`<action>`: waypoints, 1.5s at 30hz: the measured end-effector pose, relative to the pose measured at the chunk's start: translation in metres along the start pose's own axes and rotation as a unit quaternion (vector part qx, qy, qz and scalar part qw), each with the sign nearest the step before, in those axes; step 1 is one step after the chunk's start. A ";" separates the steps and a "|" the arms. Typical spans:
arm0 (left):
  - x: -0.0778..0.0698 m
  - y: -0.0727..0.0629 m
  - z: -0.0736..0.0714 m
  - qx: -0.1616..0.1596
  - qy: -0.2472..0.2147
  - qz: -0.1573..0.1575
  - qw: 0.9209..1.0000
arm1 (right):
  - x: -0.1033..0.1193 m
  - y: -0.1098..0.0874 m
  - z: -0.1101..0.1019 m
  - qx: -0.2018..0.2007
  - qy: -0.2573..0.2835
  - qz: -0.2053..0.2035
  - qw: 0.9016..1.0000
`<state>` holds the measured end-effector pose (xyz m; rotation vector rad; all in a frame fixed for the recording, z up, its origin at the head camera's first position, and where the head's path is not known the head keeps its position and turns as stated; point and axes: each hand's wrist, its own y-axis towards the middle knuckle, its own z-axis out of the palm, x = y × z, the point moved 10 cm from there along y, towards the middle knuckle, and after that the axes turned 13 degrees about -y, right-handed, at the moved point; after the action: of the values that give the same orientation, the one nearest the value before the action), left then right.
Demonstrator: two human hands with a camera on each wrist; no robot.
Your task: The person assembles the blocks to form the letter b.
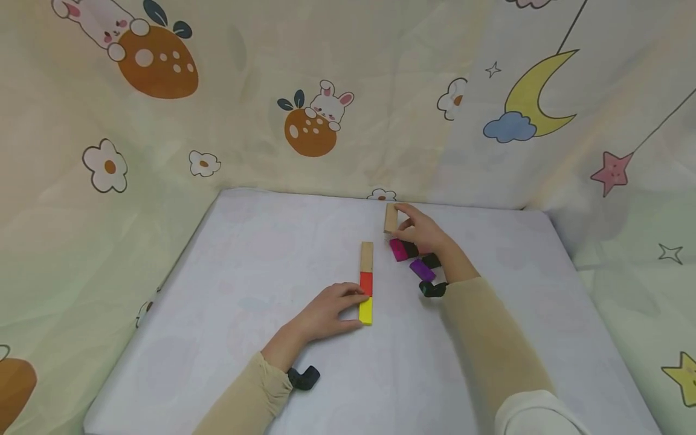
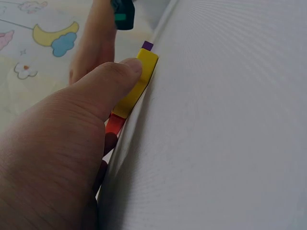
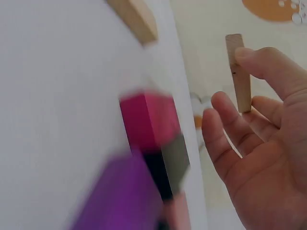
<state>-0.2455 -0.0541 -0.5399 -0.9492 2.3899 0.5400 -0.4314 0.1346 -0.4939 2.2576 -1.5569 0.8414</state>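
A plain wooden block [image 1: 367, 257], a red block [image 1: 367, 283] and a yellow block [image 1: 367, 313] lie end to end in a straight row on the white table. At the near end of this row, my left hand [image 1: 328, 311] holds the yellow block between thumb and fingers, fingertips reaching the red one. In the left wrist view the thumb lies along the yellow block's side. Farther back, my right hand [image 1: 426, 232] pinches a second plain wooden block [image 3: 243, 88] by its ends, raised off the table in the right wrist view.
Close under the right hand lie a magenta block [image 1: 398, 250], a black block [image 1: 410, 249] against it, another dark block [image 1: 432, 261] and a purple block [image 1: 422, 270]. Behind the white table [image 1: 261, 241] hangs a patterned cloth [image 1: 239, 115].
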 end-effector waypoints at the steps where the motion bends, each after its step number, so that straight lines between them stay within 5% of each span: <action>1: 0.000 0.000 0.000 -0.001 0.001 0.002 1.000 | 0.008 0.002 0.005 -0.002 0.011 -0.007 1.000; 11: 0.002 0.000 0.001 0.009 0.001 -0.008 1.000 | 0.026 0.008 0.055 -0.009 0.119 0.049 0.992; 20: 0.001 0.001 0.000 0.003 0.006 -0.004 1.000 | 0.010 0.002 0.063 -0.018 0.135 0.060 0.989; 28: 0.002 0.001 -0.001 -0.003 0.002 0.005 1.000 | -0.002 0.002 0.048 -0.004 0.069 0.050 0.996; 37: -0.001 -0.001 -0.002 -0.008 0.001 0.013 1.000 | 0.014 0.020 0.051 0.018 0.026 0.016 0.999; 45: 0.000 -0.001 -0.002 0.000 0.006 0.006 1.000 | 0.018 0.036 0.058 0.040 -0.009 0.030 0.999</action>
<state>-0.2456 -0.0555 -0.5381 -0.9415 2.4067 0.5400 -0.4419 0.0770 -0.5330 2.2913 -1.6334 0.9177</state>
